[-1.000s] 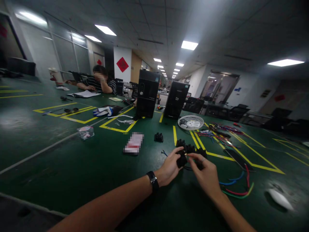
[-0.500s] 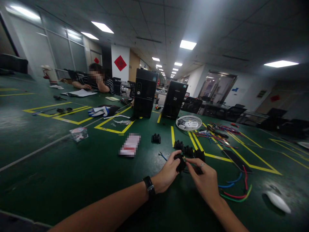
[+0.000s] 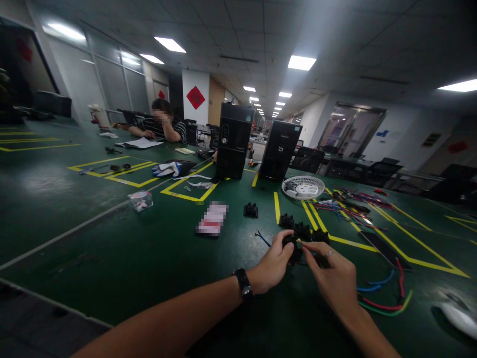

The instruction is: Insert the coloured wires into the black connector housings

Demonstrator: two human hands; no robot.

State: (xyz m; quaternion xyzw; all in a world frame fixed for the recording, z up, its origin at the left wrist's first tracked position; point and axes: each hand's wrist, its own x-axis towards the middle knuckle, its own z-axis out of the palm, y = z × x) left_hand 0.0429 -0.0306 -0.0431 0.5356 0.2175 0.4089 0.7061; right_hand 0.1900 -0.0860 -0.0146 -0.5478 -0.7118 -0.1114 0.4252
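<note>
My left hand (image 3: 274,265), with a black watch at the wrist, is closed around a small black plastic connector block (image 3: 292,244) held just above the green table. My right hand (image 3: 333,278) pinches something thin at the block's right side; what it is I cannot make out. Several more black blocks (image 3: 303,229) sit on the table right behind my hands, and one lone block (image 3: 251,210) lies further left. Short blue wire ends (image 3: 262,237) poke out to the left of the held block.
Loose red, blue and green wires (image 3: 387,293) lie to my right. A white fan grille (image 3: 303,187), two black computer towers (image 3: 234,140) and a wire bundle (image 3: 350,204) stand behind. A person (image 3: 162,127) sits at the far left. Yellow tape lines (image 3: 372,238) mark the table.
My hands stay together on the black block with only small finger shifts. The view has swung slightly, so everything sits a little further right and lower.
</note>
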